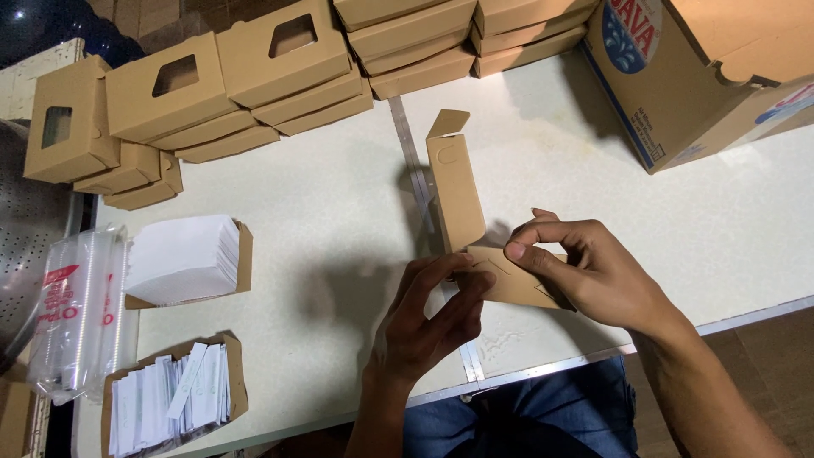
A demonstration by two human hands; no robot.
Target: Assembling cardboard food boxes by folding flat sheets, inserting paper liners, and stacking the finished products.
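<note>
A: Where is the flat brown carton blank (475, 229) lying, and how is it running?

B: It is resting on the white worktop (322, 246), near centre. Its long axis is running near-to-far, with the far flap (448, 124) standing up and the near panel lying under both hands.

A: Which hand is gripping it?

B: The right hand (585, 271) is pinching the near panel, its fingers (519, 248) closing narrow on the card edge. The left hand (424, 326) is pressing the same panel from the left, fingers half curled and touching it. Both are equally near.

A: Surroundings?

B: Finished window boxes (186, 93) are stacked far left; white inserts (182, 259) are lying near left.
</note>
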